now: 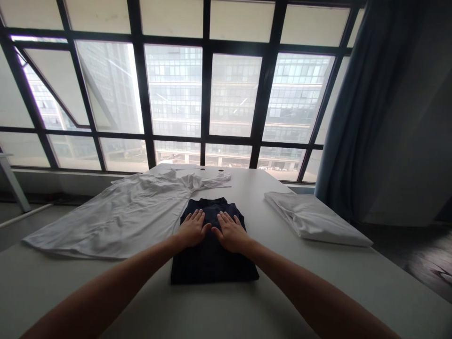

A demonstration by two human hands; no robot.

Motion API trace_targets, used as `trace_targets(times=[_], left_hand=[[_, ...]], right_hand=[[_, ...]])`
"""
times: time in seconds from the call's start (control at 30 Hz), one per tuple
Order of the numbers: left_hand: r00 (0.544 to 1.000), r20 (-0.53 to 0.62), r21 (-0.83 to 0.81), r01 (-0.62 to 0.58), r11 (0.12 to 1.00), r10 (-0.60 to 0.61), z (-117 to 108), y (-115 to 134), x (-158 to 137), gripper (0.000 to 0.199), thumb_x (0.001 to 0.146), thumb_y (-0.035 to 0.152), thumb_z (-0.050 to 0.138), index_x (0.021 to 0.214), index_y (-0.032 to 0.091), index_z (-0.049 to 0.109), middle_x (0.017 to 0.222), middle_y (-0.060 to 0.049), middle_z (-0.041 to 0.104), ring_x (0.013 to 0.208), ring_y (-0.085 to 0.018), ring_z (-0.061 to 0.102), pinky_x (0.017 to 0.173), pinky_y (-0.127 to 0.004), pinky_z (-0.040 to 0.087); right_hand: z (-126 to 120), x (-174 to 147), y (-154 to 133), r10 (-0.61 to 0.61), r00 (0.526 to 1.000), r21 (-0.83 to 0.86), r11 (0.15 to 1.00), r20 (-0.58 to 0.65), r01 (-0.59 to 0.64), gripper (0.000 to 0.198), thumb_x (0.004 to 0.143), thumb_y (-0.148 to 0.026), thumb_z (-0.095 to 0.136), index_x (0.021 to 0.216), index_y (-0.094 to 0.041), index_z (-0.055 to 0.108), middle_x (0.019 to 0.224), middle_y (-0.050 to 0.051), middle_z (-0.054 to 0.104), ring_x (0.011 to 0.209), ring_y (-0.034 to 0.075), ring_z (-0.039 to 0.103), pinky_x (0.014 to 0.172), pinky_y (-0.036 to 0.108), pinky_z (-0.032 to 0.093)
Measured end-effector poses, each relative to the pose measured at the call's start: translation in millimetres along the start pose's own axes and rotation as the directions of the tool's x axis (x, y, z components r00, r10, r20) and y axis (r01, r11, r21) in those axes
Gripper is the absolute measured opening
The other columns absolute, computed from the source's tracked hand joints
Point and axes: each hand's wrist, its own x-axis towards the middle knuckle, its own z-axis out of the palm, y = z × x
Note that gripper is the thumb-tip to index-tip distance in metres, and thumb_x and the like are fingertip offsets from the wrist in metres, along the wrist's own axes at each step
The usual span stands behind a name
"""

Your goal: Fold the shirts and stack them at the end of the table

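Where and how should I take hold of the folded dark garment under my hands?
Probably best at the two near corners of the dark garment, coming from your own side, fingers beneath and thumbs on top. It lies flat on the white table, its straight near edge uncovered, while your left hand and right hand cover part of its middle.

From here I see a wide window point(206, 89), a building point(300, 99) beyond, a blue curtain point(360, 117), plus a spread white garment point(137, 212) and folded white cloth point(314, 216) on the worktop point(212, 310).
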Motion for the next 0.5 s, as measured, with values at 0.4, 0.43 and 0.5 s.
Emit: trace_targets(times=[0.4, 0.43, 0.5], left_hand=[[0.982, 0.103, -0.023, 0.159, 0.987, -0.156, 10, -47, 58, 0.069, 0.099, 0.052, 0.020, 0.154, 0.011, 0.030, 0.163, -0.011, 0.017, 0.151, -0.025, 0.011, 0.121, -0.047, 0.010], [0.975, 0.126, -0.030, 0.186, 0.982, -0.181, 10, -50, 59, 0.069, 0.099, 0.052, 0.021, 0.154, 0.011, 0.028, 0.163, -0.012, 0.016, 0.151, -0.026, 0.011, 0.120, -0.048, 0.011], [0.964, 0.143, -0.045, 0.233, 0.972, -0.224, 6, -57, 56, 0.069, 0.100, 0.052, 0.020, 0.154, 0.011, 0.028, 0.162, -0.015, 0.015, 0.151, -0.028, 0.011, 0.119, -0.049, 0.013]], right_hand=[[17, 65, 53, 0.190, 0.978, -0.022, 0.982, 0.089, -0.189, 0.069, 0.105, -0.053, 0.018, 0.158, -0.009, 0.019, 0.161, 0.007, 0.009, 0.148, 0.020, 0.004, 0.120, 0.043, 0.001], [16, 65, 56, 0.225, 0.969, -0.014, 0.974, 0.098, -0.225, 0.070, 0.105, -0.054, 0.018, 0.158, -0.009, 0.018, 0.161, 0.007, 0.009, 0.148, 0.020, 0.004, 0.120, 0.043, 0.001], [15, 60, 63, 0.304, 0.950, -0.006, 0.953, 0.077, -0.304, 0.070, 0.105, -0.054, 0.018, 0.158, -0.008, 0.017, 0.161, 0.010, 0.009, 0.148, 0.021, 0.004, 0.120, 0.044, 0.003]])
